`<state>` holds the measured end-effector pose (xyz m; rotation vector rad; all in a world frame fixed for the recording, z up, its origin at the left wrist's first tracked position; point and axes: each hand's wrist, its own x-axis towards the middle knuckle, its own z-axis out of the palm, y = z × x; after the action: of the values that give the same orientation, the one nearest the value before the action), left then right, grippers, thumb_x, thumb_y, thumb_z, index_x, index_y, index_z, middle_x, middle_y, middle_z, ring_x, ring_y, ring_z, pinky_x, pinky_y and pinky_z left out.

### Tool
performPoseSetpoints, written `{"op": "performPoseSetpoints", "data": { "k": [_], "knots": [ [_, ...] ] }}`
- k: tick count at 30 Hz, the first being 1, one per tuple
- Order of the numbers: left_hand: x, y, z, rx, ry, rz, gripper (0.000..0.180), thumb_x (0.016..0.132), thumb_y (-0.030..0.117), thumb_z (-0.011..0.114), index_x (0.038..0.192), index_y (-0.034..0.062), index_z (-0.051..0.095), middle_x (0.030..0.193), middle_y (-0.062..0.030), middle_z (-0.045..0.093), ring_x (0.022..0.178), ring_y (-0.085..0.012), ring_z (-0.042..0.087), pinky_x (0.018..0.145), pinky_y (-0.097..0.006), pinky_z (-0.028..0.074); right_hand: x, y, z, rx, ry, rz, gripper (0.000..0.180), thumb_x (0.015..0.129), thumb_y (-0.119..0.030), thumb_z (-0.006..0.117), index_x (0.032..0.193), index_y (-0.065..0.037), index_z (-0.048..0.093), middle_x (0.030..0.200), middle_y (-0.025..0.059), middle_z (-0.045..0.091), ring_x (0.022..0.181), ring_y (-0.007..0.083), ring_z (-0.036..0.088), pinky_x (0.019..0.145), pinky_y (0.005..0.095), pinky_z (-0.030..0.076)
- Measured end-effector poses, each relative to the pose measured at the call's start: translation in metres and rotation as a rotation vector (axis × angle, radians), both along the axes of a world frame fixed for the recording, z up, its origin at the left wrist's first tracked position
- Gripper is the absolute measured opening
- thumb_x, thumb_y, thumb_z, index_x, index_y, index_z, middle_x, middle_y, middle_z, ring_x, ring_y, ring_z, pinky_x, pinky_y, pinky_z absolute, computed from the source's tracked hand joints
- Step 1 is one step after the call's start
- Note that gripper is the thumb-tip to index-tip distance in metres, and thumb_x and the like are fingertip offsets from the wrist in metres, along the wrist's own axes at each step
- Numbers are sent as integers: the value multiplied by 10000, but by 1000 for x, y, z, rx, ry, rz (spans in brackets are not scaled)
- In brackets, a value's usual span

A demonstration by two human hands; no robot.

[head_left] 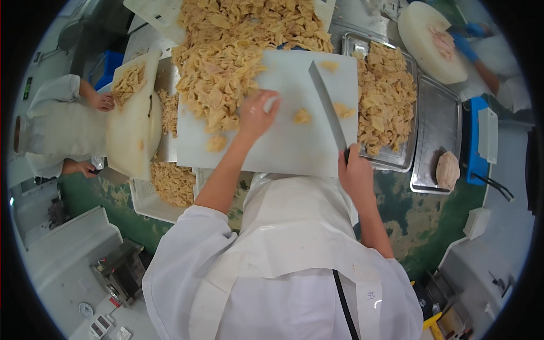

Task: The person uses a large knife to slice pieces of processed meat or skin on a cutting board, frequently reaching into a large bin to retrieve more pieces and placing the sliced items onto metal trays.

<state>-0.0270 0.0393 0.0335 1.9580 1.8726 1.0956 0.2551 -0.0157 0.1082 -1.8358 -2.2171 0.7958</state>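
In my right hand is the dark handle of a long knife, its blade pointing away across the right part of a white cutting board. My left hand is over the board beside a large heap of pale yellow meat or skin pieces. Its fingers are slightly blurred and apart, with nothing visible between them. One small piece lies mid-board, and another piece is right of the blade. A loose piece rests near the board's left side.
A metal tray heaped with similar pieces adjoins the board's right side. Beyond it, another metal tray holds a pale pink lump. At left, a person with a knife works at a board above a white crate. Blue-gloved hands work far right.
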Motion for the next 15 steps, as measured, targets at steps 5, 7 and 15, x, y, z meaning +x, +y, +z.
{"op": "performPoseSetpoints", "data": {
  "k": [5, 7, 15],
  "knots": [
    [-58, 28, 7, 59, 425, 91, 197, 811, 185, 689, 985, 93, 680, 934, -92, 671, 922, -288, 610, 847, -410, 470, -15, -30, 2, -151, 17, 108, 242, 965, -252, 535, 941, -18, 477, 619, 234, 605, 611, 458, 610, 582, 552, 475],
    [-63, 31, 5, 31, 527, 68, 198, 812, 194, 686, 987, 101, 681, 925, -76, 669, 941, -281, 603, 871, -417, 454, -3, -32, -10, -185, -15, 24, 276, 960, -283, 553, 981, -12, 501, 671, 259, 611, 682, 482, 607, 609, 559, 466],
    [-71, 60, 10, -205, 718, -53, 148, 809, 223, 683, 786, 77, 677, 870, -102, 630, 933, -291, 575, 889, -429, 432, 57, -16, -8, -51, -122, -312, 279, 980, -288, 508, 1012, -11, 514, 693, 256, 632, 693, 470, 626, 616, 537, 476]
  ]
}}
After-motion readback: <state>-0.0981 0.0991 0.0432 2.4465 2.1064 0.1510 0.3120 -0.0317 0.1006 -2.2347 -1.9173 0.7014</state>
